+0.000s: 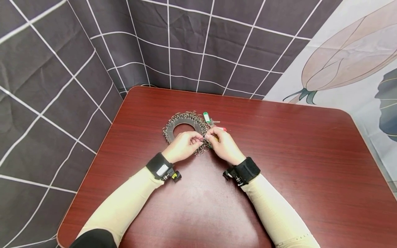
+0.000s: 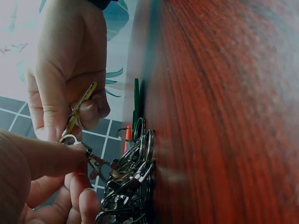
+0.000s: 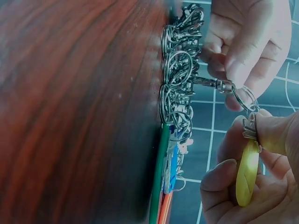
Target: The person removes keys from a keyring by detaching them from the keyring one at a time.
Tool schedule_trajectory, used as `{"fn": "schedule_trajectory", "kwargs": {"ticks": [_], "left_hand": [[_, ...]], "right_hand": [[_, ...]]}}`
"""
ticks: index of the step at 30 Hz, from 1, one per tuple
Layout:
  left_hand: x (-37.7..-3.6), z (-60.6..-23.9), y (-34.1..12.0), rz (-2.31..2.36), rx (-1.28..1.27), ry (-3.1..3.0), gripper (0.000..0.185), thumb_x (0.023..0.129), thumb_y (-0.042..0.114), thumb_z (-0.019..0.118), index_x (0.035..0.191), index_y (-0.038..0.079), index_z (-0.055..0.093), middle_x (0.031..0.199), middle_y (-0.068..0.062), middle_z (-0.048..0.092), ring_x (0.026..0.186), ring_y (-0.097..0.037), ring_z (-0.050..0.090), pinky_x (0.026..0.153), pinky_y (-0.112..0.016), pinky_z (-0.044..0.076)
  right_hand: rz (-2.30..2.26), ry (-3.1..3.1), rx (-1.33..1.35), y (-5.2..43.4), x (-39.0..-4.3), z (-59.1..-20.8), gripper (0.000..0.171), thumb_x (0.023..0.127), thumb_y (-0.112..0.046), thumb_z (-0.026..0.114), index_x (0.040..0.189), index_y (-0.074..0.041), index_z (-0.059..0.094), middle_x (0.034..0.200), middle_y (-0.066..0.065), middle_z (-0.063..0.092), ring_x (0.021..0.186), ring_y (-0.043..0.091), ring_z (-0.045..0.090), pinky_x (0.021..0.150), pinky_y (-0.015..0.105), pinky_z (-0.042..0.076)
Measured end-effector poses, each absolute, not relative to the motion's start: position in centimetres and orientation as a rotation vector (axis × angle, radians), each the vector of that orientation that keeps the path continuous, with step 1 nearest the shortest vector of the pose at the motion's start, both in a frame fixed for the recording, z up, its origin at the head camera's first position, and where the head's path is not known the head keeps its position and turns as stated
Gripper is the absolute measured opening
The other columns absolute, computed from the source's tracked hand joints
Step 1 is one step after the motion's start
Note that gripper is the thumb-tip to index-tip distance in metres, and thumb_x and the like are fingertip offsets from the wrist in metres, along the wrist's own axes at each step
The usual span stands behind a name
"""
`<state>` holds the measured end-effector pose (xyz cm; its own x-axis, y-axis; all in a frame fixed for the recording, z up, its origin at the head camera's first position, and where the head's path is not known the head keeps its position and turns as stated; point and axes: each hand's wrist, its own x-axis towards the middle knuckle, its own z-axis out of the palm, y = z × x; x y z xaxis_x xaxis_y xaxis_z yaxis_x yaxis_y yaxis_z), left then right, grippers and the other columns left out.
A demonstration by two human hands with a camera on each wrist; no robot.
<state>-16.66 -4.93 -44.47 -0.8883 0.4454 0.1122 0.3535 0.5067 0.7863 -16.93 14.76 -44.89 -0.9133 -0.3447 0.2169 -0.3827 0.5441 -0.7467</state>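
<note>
- Between the two hands, just above the surface [image 1: 279, 155], hangs a small ring [image 3: 244, 99].
- Left hand [image 1: 183, 146] pinches its clasp [image 3: 212, 84].
- Right hand [image 1: 224, 144] grips the yellow tag [image 3: 246, 179], long axis trailing toward the wrist.

Home-like corner, wooden table [image 1: 279, 165], draped checked cloth [image 1: 62, 69], floral sheet [image 1: 356, 62]
</note>
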Motion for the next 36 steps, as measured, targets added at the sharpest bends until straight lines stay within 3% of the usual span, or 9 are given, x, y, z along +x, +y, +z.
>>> {"fn": "schedule_trajectory", "kwargs": {"ticks": [8, 15, 20, 27, 36], "left_hand": [[-16.92, -44.69, -4.92, 1.387, 0.713, 2.624, 0.006, 0.089, 0.010, 0.067, 0.094, 0.009, 0.065, 0.081, 0.002, 0.062, 0.074, -0.010, 0.059, 0.067, -0.023, 0.050], [-17.12, -44.90, -5.04, 1.358, 0.650, 2.692, 0.006, 0.091, 0.012, 0.067, 0.095, 0.009, 0.065, 0.083, 0.002, 0.065, 0.076, -0.010, 0.061, 0.069, -0.024, 0.050], [-17.12, -45.08, -5.12, 1.455, 0.614, 2.706, 0.007, 0.090, 0.008, 0.064, 0.097, 0.008, 0.063, 0.084, 0.000, 0.063, 0.077, -0.011, 0.059, 0.070, -0.024, 0.050], [-16.94, -44.83, -5.10, 1.563, 0.605, 2.681, 0.010, 0.087, 0.005, 0.062, 0.096, 0.007, 0.061, 0.082, -0.001, 0.060, 0.075, -0.013, 0.058, 0.067, -0.026, 0.050], [-16.91, -44.76, -5.01, 1.538, 0.605, 2.706, 0.008, 0.087, 0.005, 0.063, 0.095, 0.008, 0.061, 0.082, 0.000, 0.060, 0.074, -0.012, 0.057, 0.067, -0.025, 0.050]], "right_hand": [[1.462, -2.747, 0.640, 14.61, -16.90, -44.51, 0.007, 0.099, -0.013, 0.054, 0.094, -0.010, 0.059, 0.078, 0.006, 0.062, 0.064, 0.013, 0.058, 0.059, 0.029, 0.048], [1.498, -2.762, 0.628, 14.49, -16.81, -44.54, 0.005, 0.098, -0.011, 0.055, 0.095, -0.007, 0.056, 0.079, 0.011, 0.063, 0.067, 0.014, 0.058, 0.063, 0.030, 0.048], [1.501, -2.759, 0.632, 14.58, -16.74, -44.58, 0.007, 0.094, -0.012, 0.062, 0.099, -0.009, 0.057, 0.079, 0.005, 0.060, 0.067, 0.013, 0.054, 0.063, 0.028, 0.044], [1.474, -2.772, 0.645, 14.57, -16.68, -44.44, 0.016, 0.086, -0.019, 0.074, 0.095, -0.012, 0.063, 0.092, -0.002, 0.060, 0.084, 0.011, 0.056, 0.077, 0.030, 0.045], [1.462, -2.815, 0.610, 14.65, -16.65, -44.53, 0.012, 0.089, -0.021, 0.071, 0.092, -0.015, 0.061, 0.081, -0.002, 0.057, 0.063, 0.012, 0.050, 0.060, 0.029, 0.042]]}}
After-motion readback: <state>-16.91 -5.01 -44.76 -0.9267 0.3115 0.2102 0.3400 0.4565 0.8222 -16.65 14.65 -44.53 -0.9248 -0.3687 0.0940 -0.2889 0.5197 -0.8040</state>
